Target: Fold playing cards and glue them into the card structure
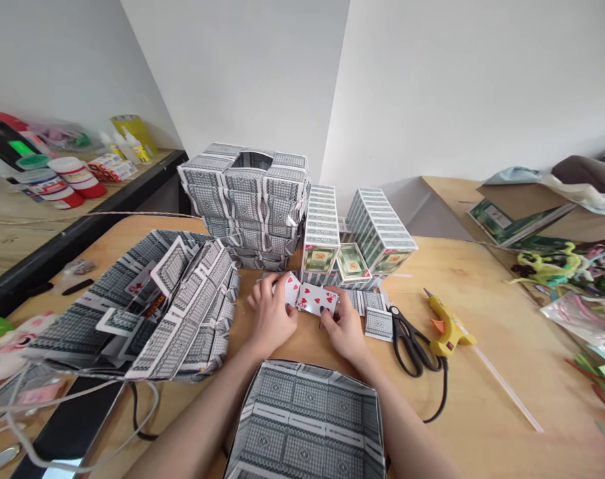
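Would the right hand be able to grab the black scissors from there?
Probably yes: the scissors lie close to the right hand, with only flat cards between. Its fingers hold a heart card, though, so it would likely let go first.

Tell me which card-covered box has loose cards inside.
The left box: loose cards stick up inside it, while none show in the tall rear box or the front box.

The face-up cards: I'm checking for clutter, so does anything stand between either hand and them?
Nothing visible does: the left hand and right hand both have fingers on the cards. The scissors and glue gun lie off to the right, not in between.
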